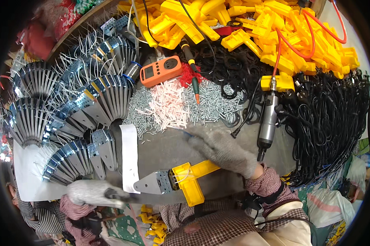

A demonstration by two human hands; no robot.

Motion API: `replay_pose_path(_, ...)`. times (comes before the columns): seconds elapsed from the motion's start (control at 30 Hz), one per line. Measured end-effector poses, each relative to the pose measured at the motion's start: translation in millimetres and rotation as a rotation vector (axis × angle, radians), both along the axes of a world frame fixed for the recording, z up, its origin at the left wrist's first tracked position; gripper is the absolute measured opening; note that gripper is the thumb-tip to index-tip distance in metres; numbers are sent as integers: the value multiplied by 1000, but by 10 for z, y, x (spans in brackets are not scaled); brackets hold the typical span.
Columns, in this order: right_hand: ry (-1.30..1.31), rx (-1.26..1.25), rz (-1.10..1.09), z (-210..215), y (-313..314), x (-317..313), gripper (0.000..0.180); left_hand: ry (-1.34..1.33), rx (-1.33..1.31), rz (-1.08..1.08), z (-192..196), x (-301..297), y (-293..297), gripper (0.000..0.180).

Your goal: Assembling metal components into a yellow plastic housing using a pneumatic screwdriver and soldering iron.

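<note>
In front of me lies a yellow plastic housing with a handle pointing right; white wires cross it. A grey tapered plate with a bluish board sticks out of its left side. My right hand, in a grey knit glove, reaches over the handle toward the pile of screws; its fingers are blurred, and anything in them is hidden. Apart from the housing, my left hand, also gloved, is by the near table edge, below a fanned row of plates. Motion smears its fingers.
An air screwdriver hangs by a red hose at the right, beside bundled black power cords. Behind are an orange meter, a soldering iron, pale pink sleeves and heaped yellow housings. A white paper strip lies left.
</note>
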State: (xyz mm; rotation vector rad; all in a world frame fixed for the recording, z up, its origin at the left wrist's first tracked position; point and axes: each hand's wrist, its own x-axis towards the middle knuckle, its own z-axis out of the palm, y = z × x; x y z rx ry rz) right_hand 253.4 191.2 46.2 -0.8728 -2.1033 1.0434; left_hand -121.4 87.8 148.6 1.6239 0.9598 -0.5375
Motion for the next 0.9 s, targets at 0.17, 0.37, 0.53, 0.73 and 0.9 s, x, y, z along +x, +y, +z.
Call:
replay_pose_path(0.17,-301,-122,3,43,-30,93,31,-20,1440,215,-664,1473,1628,31)
replay_pose_path(0.37,-80,-1,-86,-189,-121,145,29,27,1296,114,-782,1881,2238,36)
replay_pose_path(0.53,220,-428,0,-171,-44,78,27,-65,1361,169,-899,1828,2217,36)
replay_pose_path(0.73,186,-970,45,-120,119,98,33,-247,1324,366,-974,1804,2269,24)
replay_pose_path(0.9,392,-906,-34,-262,204,52,42,-356,1318,439,-940,1656,2226,22)
